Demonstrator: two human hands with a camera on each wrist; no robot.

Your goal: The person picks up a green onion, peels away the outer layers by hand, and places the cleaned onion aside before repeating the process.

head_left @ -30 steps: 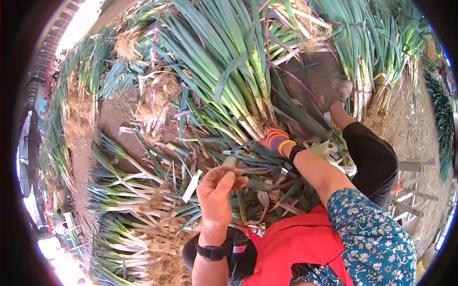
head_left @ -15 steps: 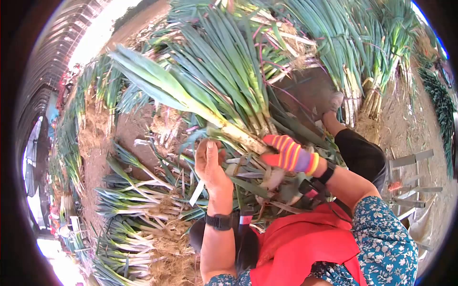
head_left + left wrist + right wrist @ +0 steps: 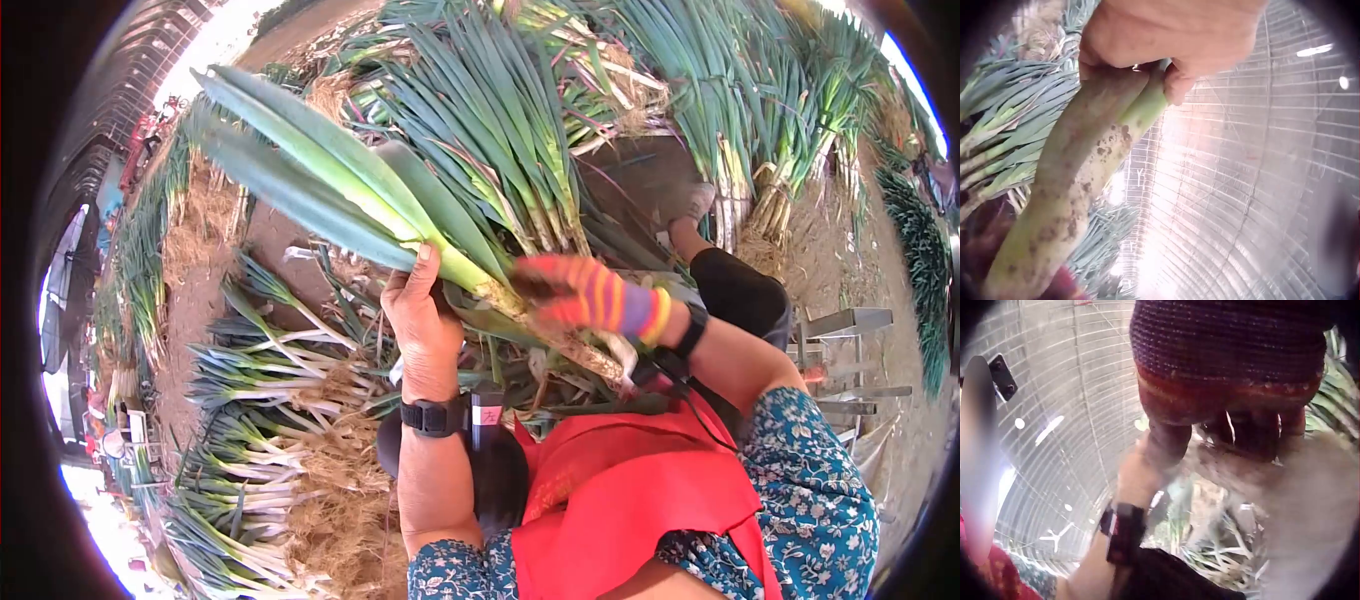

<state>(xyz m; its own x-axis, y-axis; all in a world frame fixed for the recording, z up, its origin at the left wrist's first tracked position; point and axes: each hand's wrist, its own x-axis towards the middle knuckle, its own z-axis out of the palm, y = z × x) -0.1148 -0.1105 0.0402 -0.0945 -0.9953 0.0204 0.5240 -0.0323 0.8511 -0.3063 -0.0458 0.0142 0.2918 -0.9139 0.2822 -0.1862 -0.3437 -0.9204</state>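
My bare left hand (image 3: pixel 422 318) grips a large leek (image 3: pixel 462 266) where its stalk meets the leaves, thumb on top. The leaves fan to the upper left, and the root end points toward the red apron. In the left wrist view, the leek's pale stalk (image 3: pixel 1079 175) shows brown dirt spots below the fingers. My right hand (image 3: pixel 605 302), in a striped knitted glove, is blurred at the stalk's lower half. The right wrist view shows the glove's fingers (image 3: pixel 1260 434) bent over the stalk.
A big bunch of leeks (image 3: pixel 500 130) lies just ahead. Trimmed leeks with roots (image 3: pixel 270 470) are piled at lower left. Tied bundles (image 3: pixel 745 180) line the right, beside a metal frame (image 3: pixel 850 322). Loose leaves litter the ground in front of the apron (image 3: pixel 630 500).
The right hand picked a leek from the bunch and brought it back toward the body. The left hand, earlier beside the stalk, now grips it below the leaves. The right hand has shifted along the stalk.
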